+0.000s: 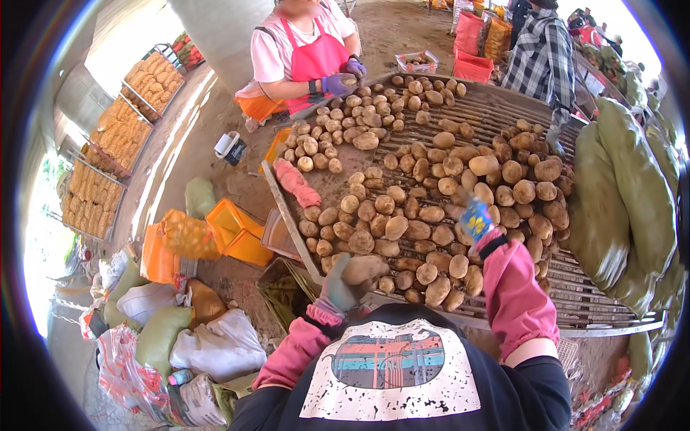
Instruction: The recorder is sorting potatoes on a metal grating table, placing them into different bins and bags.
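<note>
My left hand [339,288], in a grey-green glove, grips a large potato [365,269] at the near left edge of a slatted metal sorting table [587,291]. My right hand [474,215], in a glove with a blue and yellow flowered back, reaches over the potato pile [431,213]. Its fingers are blurred among the potatoes, and whether they hold one is unclear. Pink sleeve covers reach down to both wrists. Smaller potatoes [307,145] cluster at the far left of the table, next to a rolled pink mesh bag [295,182].
Across the table a person in a pink apron [318,59] handles a potato; another in a checked shirt [544,59] stands at right. Full green sacks [636,183] line the right edge. Orange crates [234,231] and filled sacks [218,345] lie at left.
</note>
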### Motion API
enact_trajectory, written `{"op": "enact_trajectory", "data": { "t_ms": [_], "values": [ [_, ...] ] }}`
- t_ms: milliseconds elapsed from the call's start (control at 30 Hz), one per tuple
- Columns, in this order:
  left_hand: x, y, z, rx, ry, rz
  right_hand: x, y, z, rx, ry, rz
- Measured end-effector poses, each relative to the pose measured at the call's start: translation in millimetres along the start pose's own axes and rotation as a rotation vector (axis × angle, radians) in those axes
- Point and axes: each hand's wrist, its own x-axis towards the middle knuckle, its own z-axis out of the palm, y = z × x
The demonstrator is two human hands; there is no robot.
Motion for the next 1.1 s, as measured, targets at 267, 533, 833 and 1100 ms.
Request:
{"op": "enact_trajectory", "data": {
  "t_ms": [267, 533, 833, 1100],
  "values": [
    [-26.9, -9.7, -52.2, -0.233, 0.187, 0.036, 106.0, -8.6, -84.7, -0.754, 0.177, -0.030],
    [-40.7, -22.9, -76.0, -0.341, 0.152, 0.112, 135.9, 34.2, -38.5, -0.807, -0.228, -0.020],
    [-29.5, -15.8, -15.0, -0.114, -0.049, 0.170, 24.3, -68.4, -23.3, 0.841, -0.425, 0.311],
    [-21.5, -8.0, 30.3, 0.043, -0.219, 0.201, -18.3, -73.3, -18.5, 1.465, -0.700, 0.395]
  ]
}}
